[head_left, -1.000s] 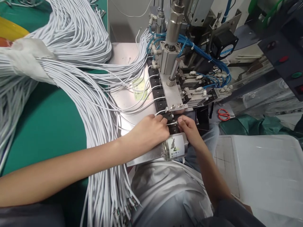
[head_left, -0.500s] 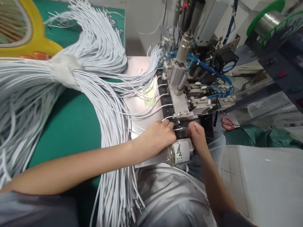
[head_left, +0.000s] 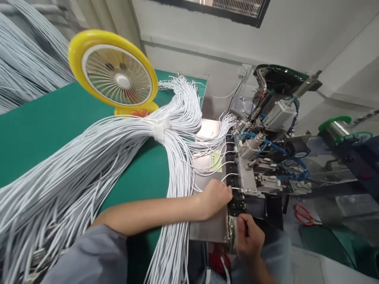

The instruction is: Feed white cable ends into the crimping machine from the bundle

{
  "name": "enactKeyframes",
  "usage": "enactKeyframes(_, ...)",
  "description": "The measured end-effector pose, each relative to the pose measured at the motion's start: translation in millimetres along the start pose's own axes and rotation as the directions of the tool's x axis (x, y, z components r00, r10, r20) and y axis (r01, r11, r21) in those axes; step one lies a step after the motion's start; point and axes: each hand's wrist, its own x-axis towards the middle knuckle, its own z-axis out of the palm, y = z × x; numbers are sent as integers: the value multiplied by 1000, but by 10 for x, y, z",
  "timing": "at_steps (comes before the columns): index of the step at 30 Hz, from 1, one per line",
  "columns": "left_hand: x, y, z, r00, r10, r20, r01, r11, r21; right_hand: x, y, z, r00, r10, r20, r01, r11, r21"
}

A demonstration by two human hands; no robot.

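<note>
My left hand (head_left: pixel 216 197) reaches across the green bench, fingers pinched on the end of a white wire (head_left: pixel 229 189) at the black fixture strip (head_left: pixel 237 201) of the machine (head_left: pixel 263 157). My right hand (head_left: pixel 250 236) is curled closed below the strip, by the metal plate's (head_left: pixel 207 228) front edge; what it holds is hidden. A big bundle of white wires (head_left: pixel 118 157), wrapped with white tape (head_left: pixel 160 128), fans over the bench toward the machine.
A yellow desk fan (head_left: pixel 117 79) stands at the back of the green mat (head_left: pixel 44 126). Red-handled scissors (head_left: pixel 304 215) lie right of the machine. Green wire spools (head_left: pixel 340 128) sit far right. More wire bundles (head_left: pixel 26 59) hang at the upper left.
The view has tilted up, bringing the fan and wall into sight. My right hand has drawn back from the fixture toward me; my left hand stays at the wire end.
</note>
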Motion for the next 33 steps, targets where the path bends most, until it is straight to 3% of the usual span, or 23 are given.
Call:
enactKeyframes(4, 55, -187, -132, 1000, -13, 22, 15, 996, -84, 37, -39, 31, 997, 24, -78, -30, 997, -78)
enactKeyframes(7, 156, -545, -270, 993, -114, -25, 111, 990, -89, 58, -77, 39, 990, 48, -135, -57, 996, -62)
enactKeyframes(10, 236, -978, -358, 949, -287, -135, 277, 957, -84, 72, -81, 66, 992, 38, -123, -44, 998, -48)
enactKeyframes(14, 374, -1381, -325, 913, -389, -125, 382, 921, -76, 101, -59, 115, 994, -11, -110, 5, 999, -51)
enactKeyframes(21, 789, -1566, -132, 915, -404, 13, 404, 914, -41, 110, -68, 122, 994, -54, -94, 47, 996, -71)
enactKeyframes(27, 996, -1665, -82, 897, -438, -62, 437, 899, -23, 115, -85, 131, 992, -71, -100, 59, 992, -110)
enactKeyframes(33, 1087, -1963, -200, 857, -505, -104, 506, 862, -18, 104, -76, 136, 991, -75, -110, 60, 989, -132)
